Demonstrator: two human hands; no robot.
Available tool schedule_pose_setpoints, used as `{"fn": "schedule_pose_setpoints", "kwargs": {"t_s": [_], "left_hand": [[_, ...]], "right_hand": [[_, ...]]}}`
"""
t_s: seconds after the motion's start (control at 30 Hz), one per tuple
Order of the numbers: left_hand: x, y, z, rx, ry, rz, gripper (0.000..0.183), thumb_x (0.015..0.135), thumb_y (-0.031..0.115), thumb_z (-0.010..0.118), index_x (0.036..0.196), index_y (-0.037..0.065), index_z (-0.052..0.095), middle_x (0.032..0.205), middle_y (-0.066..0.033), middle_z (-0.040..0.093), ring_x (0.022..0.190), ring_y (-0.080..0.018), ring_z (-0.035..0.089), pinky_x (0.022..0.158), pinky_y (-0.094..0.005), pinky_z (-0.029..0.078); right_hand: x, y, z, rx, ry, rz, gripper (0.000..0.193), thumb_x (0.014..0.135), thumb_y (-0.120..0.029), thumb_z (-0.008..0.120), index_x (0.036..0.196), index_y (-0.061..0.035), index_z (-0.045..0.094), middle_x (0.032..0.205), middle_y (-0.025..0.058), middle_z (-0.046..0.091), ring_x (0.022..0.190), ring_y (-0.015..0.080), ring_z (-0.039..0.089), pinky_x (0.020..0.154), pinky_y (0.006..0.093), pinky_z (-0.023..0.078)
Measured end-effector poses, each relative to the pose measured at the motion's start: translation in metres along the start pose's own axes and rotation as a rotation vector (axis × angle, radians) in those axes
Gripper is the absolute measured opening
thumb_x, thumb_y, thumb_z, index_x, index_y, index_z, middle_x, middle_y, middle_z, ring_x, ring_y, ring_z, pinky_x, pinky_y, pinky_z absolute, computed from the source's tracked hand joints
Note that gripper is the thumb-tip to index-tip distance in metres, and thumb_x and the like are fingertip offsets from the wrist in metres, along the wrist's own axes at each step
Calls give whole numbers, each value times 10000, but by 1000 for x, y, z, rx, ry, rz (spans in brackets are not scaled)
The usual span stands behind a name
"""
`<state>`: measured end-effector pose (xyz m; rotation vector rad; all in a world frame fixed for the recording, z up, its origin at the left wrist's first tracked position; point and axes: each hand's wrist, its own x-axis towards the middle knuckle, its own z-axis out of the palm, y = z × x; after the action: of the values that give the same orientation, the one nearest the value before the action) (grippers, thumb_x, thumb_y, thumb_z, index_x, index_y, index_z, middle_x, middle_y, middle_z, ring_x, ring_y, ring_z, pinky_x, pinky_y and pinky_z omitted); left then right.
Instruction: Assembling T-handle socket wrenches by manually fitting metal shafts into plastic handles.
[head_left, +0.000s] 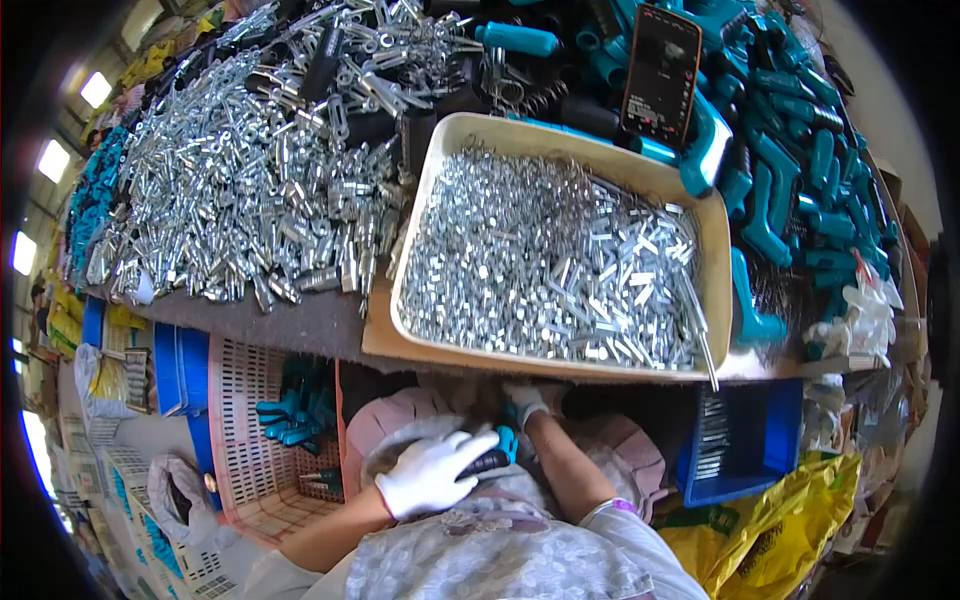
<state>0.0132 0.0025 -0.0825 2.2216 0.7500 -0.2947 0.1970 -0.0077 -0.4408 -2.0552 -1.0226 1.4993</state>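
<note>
Over my lap, my left hand (430, 476), in a white glove, is closed round a teal and black plastic handle (507, 443). Its black end (487, 463) shows beside my fingers, and the teal part points up toward the table edge. My right hand (526, 402), also gloved, reaches into the shade under that edge, close to the teal part. Its fingers are too dark and hidden to make out. Just beyond both hands, a cream tray (560, 362) full of small shiny metal pins and springs sits at the table's front.
Loose metal fittings (230, 190) heap up at left. Teal handles (770, 190) pile up at right, with a phone (660, 75) propped among them. Below stand a pink crate (270, 440) holding teal pieces, a blue bin (745, 440) and a yellow bag (770, 530).
</note>
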Motion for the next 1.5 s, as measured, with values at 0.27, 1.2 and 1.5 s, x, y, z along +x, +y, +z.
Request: {"fn": "schedule_pose_setpoints", "kwargs": {"t_s": [0.27, 1.2, 1.5], "left_hand": [[28, -13, 32, -3, 134, 38, 518, 867, 417, 673, 1307, 157, 589, 1131, -154, 661, 957, -354, 674, 820, -451, 551], [107, -24, 118, -217, 104, -288, 480, 831, 309, 637, 1216, 37, 546, 890, -268, 694, 814, -452, 678, 720, -540, 535], [101, -15, 111, -303, 251, -256, 391, 815, 254, 609, 1117, 7, 598, 884, -267, 693, 807, -455, 675, 719, -541, 529]], "right_hand": [[25, 88, 14, -296, -175, -20, 625, 983, -452, 456, 1517, -133, 398, 1570, 119, 382, 1464, 261, 324, 1211, 361, 230], [-123, -88, -57, 385, 518, -175, 190, 884, -82, 642, 1013, 23, 736, 881, 101, 731, 790, 177, 682, 738, 302, 531], [-112, -81, -49, 211, 577, -221, 235, 884, -203, 627, 955, 2, 717, 914, 258, 690, 866, 447, 660, 791, 476, 510]]}}
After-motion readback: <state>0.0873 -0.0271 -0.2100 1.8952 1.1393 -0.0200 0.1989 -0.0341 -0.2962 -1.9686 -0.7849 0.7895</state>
